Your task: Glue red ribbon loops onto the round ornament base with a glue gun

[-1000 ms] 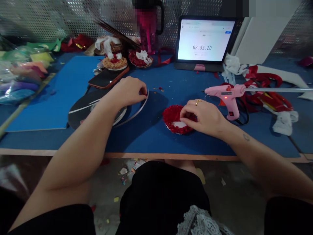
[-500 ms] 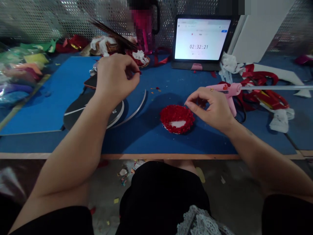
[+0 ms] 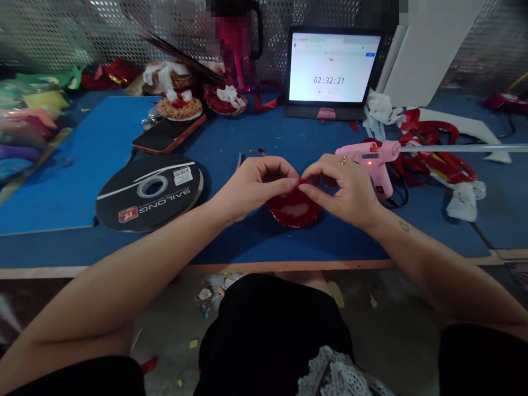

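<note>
My left hand point(image 3: 259, 187) and my right hand point(image 3: 344, 190) meet fingertip to fingertip above a round red fuzzy piece point(image 3: 293, 213) with a bare pale patch. Both are closed in a pinch on a small red piece point(image 3: 304, 181), mostly hidden by the fingers. The round piece lies on the blue table; its far side is behind my hands. Just beyond my right hand lies a pink glue gun point(image 3: 381, 162) with a clear glue stick and a lit red light. Left of my left hand rests a black ribbon spool point(image 3: 173, 192).
A phone point(image 3: 169, 137) lies behind the spool, with a small decorated tan round point(image 3: 180, 107) on it. A tablet point(image 3: 334, 71) showing a timer stands at the back. Red ribbon point(image 3: 447, 132) is heaped at right; plastic-wrapped materials point(image 3: 28, 121) sit at far left.
My left hand has come down and to the right from above the spool to meet my right hand over the red round piece, uncovering the spool and phone. My right hand stays nearly in place.
</note>
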Demonstrator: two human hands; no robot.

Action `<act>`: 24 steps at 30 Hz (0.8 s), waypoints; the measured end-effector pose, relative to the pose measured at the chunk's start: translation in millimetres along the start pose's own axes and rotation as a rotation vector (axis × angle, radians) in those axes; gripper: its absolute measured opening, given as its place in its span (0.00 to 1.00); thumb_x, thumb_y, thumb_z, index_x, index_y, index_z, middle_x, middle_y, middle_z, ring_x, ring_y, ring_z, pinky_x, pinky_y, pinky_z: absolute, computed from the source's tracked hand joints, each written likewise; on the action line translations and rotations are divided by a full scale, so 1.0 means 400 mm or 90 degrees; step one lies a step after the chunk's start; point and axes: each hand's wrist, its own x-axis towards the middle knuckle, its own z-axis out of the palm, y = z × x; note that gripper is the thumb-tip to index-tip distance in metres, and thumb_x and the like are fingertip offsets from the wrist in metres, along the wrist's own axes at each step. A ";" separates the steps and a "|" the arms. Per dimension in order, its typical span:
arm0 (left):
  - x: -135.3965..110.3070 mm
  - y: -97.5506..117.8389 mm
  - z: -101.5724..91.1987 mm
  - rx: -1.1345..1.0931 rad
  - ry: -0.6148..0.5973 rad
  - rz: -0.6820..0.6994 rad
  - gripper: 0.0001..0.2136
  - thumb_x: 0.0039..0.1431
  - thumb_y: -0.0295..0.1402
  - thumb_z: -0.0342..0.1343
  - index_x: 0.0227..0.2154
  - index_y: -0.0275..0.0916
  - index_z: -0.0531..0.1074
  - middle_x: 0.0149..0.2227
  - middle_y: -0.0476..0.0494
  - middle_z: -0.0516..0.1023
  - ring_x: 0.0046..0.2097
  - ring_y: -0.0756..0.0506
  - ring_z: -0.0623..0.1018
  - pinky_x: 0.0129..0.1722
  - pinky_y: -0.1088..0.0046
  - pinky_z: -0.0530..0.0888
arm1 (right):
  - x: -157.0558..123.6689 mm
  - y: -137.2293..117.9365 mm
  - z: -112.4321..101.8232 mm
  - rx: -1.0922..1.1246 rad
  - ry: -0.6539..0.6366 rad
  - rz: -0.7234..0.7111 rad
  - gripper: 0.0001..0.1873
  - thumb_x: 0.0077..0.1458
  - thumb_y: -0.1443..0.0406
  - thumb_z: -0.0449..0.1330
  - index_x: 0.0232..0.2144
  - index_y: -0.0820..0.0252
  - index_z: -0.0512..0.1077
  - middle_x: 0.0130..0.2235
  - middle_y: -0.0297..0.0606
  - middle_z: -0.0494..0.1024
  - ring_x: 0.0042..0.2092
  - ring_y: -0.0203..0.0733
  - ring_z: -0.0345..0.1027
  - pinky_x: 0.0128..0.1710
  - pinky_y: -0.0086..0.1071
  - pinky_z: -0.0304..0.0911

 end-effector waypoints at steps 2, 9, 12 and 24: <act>-0.002 0.002 0.000 0.029 0.004 0.015 0.04 0.55 0.32 0.60 0.29 0.36 0.75 0.26 0.49 0.76 0.27 0.53 0.73 0.27 0.77 0.70 | 0.000 -0.001 0.001 -0.009 0.000 -0.009 0.09 0.61 0.60 0.56 0.32 0.58 0.71 0.31 0.36 0.74 0.32 0.38 0.65 0.33 0.32 0.58; -0.010 0.007 -0.012 0.309 0.046 0.167 0.07 0.57 0.34 0.57 0.36 0.36 0.75 0.34 0.46 0.78 0.31 0.52 0.76 0.32 0.77 0.72 | 0.000 0.002 0.001 0.023 -0.010 -0.011 0.09 0.62 0.62 0.55 0.31 0.59 0.70 0.31 0.36 0.74 0.31 0.37 0.64 0.33 0.31 0.58; -0.017 0.003 -0.014 0.497 0.065 0.327 0.09 0.58 0.30 0.56 0.41 0.38 0.74 0.41 0.44 0.78 0.38 0.49 0.78 0.40 0.74 0.74 | 0.000 0.006 0.000 0.071 -0.028 0.019 0.09 0.62 0.62 0.55 0.31 0.60 0.70 0.31 0.35 0.74 0.29 0.35 0.62 0.32 0.30 0.57; -0.032 0.000 -0.020 0.703 0.075 0.470 0.10 0.65 0.31 0.50 0.38 0.42 0.77 0.38 0.46 0.80 0.36 0.49 0.78 0.33 0.75 0.71 | 0.003 0.001 -0.002 0.193 -0.063 0.108 0.16 0.63 0.56 0.54 0.30 0.60 0.71 0.26 0.32 0.70 0.27 0.33 0.60 0.27 0.27 0.56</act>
